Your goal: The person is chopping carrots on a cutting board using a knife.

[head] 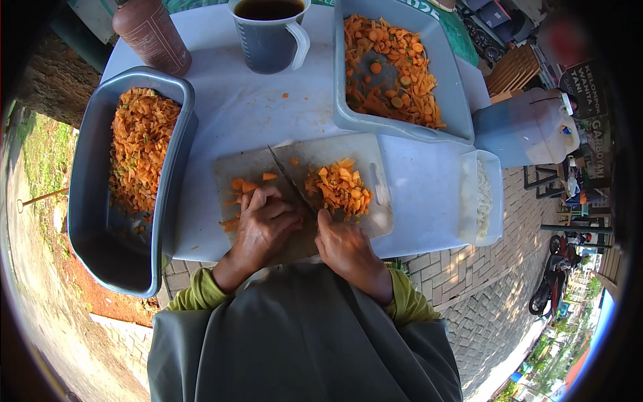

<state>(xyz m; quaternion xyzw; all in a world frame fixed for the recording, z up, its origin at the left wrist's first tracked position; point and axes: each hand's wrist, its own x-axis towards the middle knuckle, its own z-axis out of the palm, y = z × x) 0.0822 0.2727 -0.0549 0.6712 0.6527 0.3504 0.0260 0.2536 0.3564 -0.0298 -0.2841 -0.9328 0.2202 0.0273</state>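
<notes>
My right hand (346,248) grips the handle of a dark-bladed kitchen knife (290,182), whose tip points up and left across a pale plastic cutting board (296,148). Left of the blade, my left hand (263,223) rests on the board with its fingers curled; what lies under them is hidden. Several carrot pieces (243,185) lie beside its fingertips. A heap of chopped carrot (344,188) sits on the board to the right of the knife.
A grey tub (173,166) of chopped carrot stands left, another (402,128) with carrot slices and strips at upper right. Behind are a measuring jug (266,45) of dark liquid and a brown bottle (153,37). At right are a plastic container (495,201) of white bits and a jerrycan (525,128).
</notes>
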